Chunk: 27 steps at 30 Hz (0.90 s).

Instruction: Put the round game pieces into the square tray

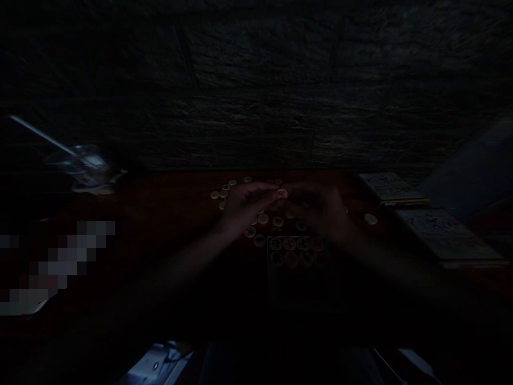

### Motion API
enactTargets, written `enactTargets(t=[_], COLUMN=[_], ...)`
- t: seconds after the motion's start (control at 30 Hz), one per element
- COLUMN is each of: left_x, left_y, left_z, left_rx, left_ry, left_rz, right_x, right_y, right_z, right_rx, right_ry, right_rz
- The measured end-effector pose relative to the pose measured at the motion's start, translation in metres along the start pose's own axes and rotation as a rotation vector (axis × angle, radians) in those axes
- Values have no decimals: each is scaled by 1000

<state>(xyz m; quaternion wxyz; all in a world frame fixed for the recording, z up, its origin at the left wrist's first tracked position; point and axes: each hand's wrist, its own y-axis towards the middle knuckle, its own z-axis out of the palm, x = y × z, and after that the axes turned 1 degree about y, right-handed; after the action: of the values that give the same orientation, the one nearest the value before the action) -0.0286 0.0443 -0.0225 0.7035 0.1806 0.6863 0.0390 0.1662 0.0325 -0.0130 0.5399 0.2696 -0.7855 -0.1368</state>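
The scene is very dark. My left hand (244, 206) and my right hand (320, 211) meet over a dark table, fingers pinched together on one round pale game piece with a red mark (281, 193). Several more round pieces (262, 218) lie loose on the table beneath and behind my hands. Just in front of them, a shallow box (298, 267) holds two rows of the same discs (289, 244). One disc (371, 218) lies apart to the right.
A clear plastic cup with a straw (82, 163) lies tilted at the table's left. Two flat printed boards or boxes (390, 187) (444, 232) sit at the right. A rough stone wall (256, 80) rises behind the table.
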Motion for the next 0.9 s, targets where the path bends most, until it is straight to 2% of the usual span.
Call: enactTargets(t=[0.17,0.27,0.37,0.5,0.6,0.73,0.8,0.9], left_x=[0,-1,-3,-7,-9,-11,-11,-11], left_y=[1,1,0,-2,-3,-7,-11,-17], left_z=[0,1,2,3,5,8,11,16], left_rx=[-50,-52,-65,-49,-44,3,61,163], left_ry=[-1,-5,51,91,58,49,85,156], left_rz=[4,-24,15,27,41,63,79,126], right_x=[7,13,16,20,27,44,56,71], right_y=[0,1,1,1,4,6,-1,-28], right_z=[-4,-6,-7,-8,-13,-31,-41,-54], right_rx=[45,36,32,100,114,46,22,63], right_ry=[-191,-267,-320,-404,-441,-416,-397,-370], right_rz=[-133,-159,-218,-259,-231,-106,-30,76])
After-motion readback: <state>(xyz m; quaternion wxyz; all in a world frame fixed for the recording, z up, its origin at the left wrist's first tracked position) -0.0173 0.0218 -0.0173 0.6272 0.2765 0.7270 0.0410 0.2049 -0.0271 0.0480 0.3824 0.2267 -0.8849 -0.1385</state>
